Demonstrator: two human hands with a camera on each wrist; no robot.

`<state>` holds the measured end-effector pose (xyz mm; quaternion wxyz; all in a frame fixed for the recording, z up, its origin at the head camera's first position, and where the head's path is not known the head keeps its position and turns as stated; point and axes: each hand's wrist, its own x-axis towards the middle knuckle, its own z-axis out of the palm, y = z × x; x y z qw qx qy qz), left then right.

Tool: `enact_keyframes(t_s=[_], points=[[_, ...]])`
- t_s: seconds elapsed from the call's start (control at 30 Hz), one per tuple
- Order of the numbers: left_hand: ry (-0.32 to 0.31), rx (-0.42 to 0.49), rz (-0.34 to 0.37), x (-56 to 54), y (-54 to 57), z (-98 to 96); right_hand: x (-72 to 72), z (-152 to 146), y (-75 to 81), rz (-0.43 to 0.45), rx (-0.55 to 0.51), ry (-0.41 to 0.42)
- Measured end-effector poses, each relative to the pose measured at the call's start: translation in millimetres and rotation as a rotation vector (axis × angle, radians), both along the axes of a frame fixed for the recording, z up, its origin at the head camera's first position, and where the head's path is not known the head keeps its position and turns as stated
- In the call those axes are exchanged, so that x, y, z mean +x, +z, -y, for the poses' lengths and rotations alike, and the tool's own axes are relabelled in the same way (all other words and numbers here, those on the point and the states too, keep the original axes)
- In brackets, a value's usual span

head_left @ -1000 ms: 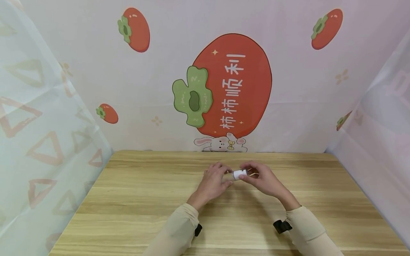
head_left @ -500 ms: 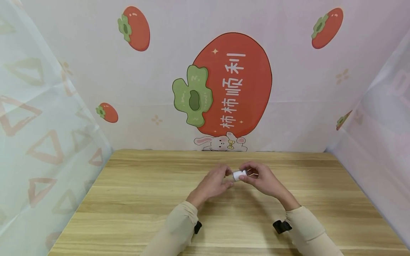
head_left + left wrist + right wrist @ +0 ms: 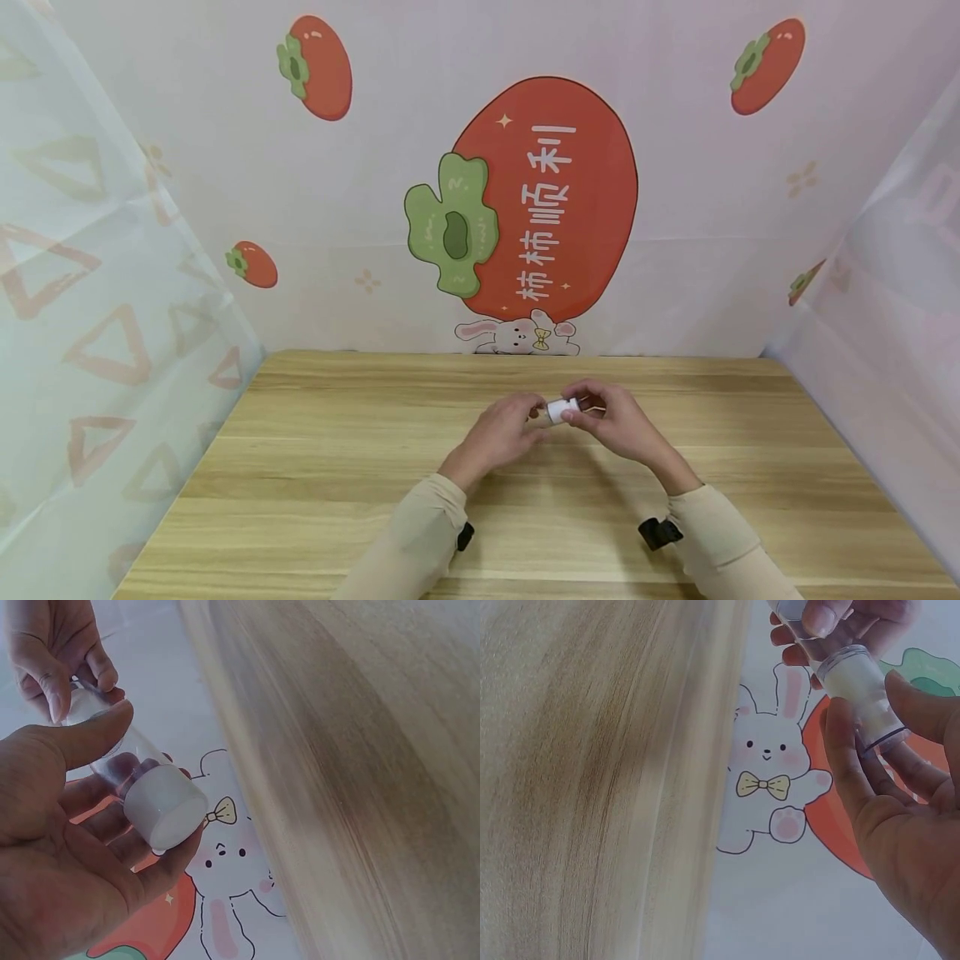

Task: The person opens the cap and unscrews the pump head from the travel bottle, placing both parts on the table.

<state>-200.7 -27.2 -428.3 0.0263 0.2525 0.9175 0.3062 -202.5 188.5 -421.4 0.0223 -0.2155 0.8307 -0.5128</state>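
L hand [image 3: 498,435] shifted slightly right vs. prev. Both grips grasping bottle [image 3: 560,411]: L hand at left end, R hand [image 3: 621,423] right, over far bench [image 3: 337,467]. Poss. drop if either slackens.

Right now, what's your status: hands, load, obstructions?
Left hand, right hand: both gripping. White-ended clear cylindrical container between them, off wooden tabletop. No obstruction visible.

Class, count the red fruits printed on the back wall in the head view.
5: the large fruit in the middle, the upper-left fruit, the upper-right fruit, the small fruit lower left, and the partial fruit far right. The table may hide more below.
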Motion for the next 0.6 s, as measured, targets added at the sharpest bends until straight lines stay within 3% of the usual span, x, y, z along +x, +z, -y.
enact_keyframes(t_s=[0.43,0.6], points=[[0.017,-0.096,-0.109,-0.6,-0.5,-1.8,0.7,1.4,-1.0,-0.023,0.033,-0.051],[0.014,-0.109,-0.118,-1.0,1.1,-1.5,1.6,3.2,1.4,-0.034,0.038,-0.064]])
